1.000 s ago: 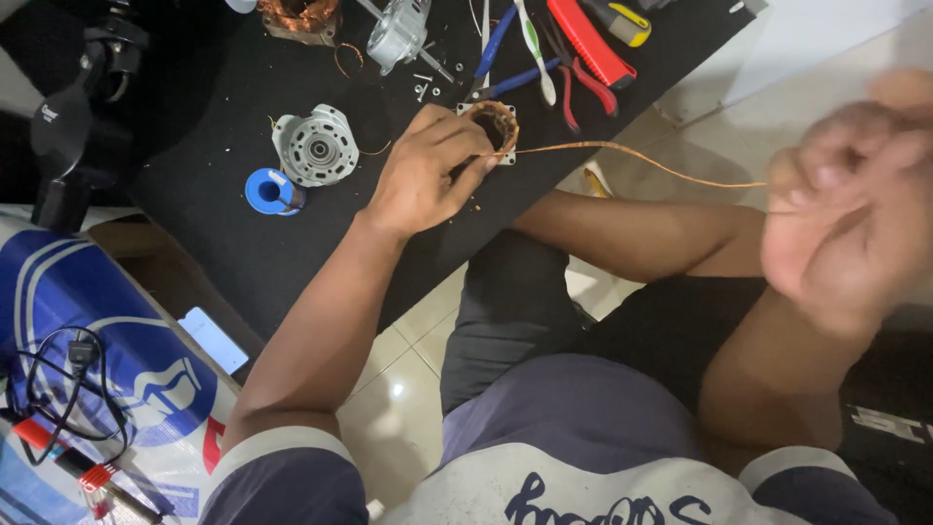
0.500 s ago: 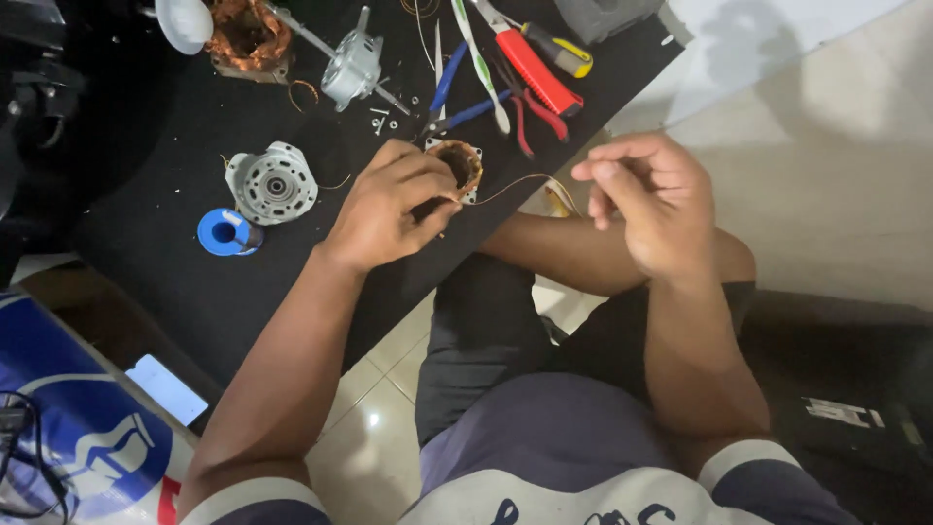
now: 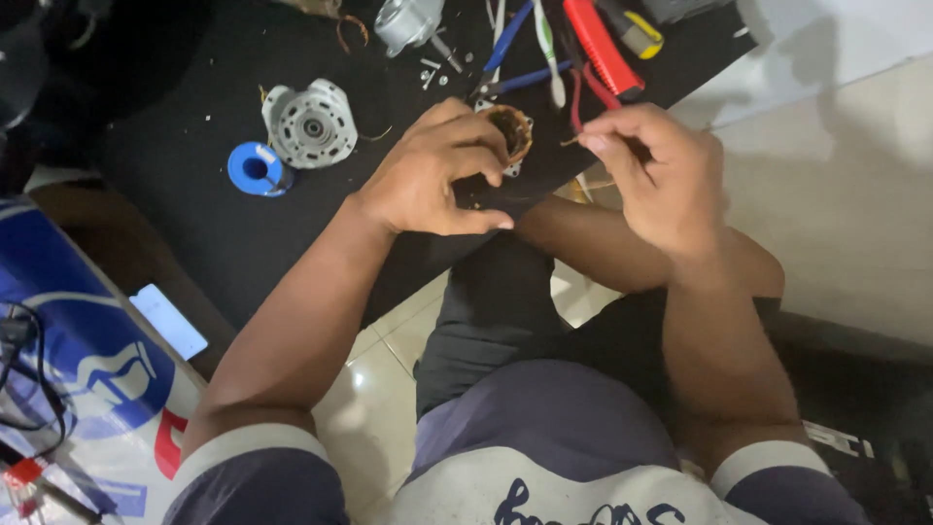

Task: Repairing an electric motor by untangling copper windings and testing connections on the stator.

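Note:
My left hand (image 3: 432, 170) grips a small motor stator wound with copper wire (image 3: 511, 129) at the near edge of a black work mat (image 3: 194, 185). My right hand (image 3: 656, 175) is close beside it on the right, thumb and forefinger pinched on a thin copper wire end (image 3: 571, 142) that runs to the coil. Most of the stator is hidden behind my left fingers.
A silver motor end cap (image 3: 311, 123) and a blue roll (image 3: 255, 167) lie on the mat to the left. Pliers with blue handles (image 3: 505, 49), a red-handled tool (image 3: 598, 49) and a yellow tool (image 3: 641, 34) lie at the top. Blue-and-white packaging (image 3: 78, 360) sits lower left.
My right hand, stretched far right with a long taut wire a second ago, has come back in next to the coil. My left hand has stayed on the stator.

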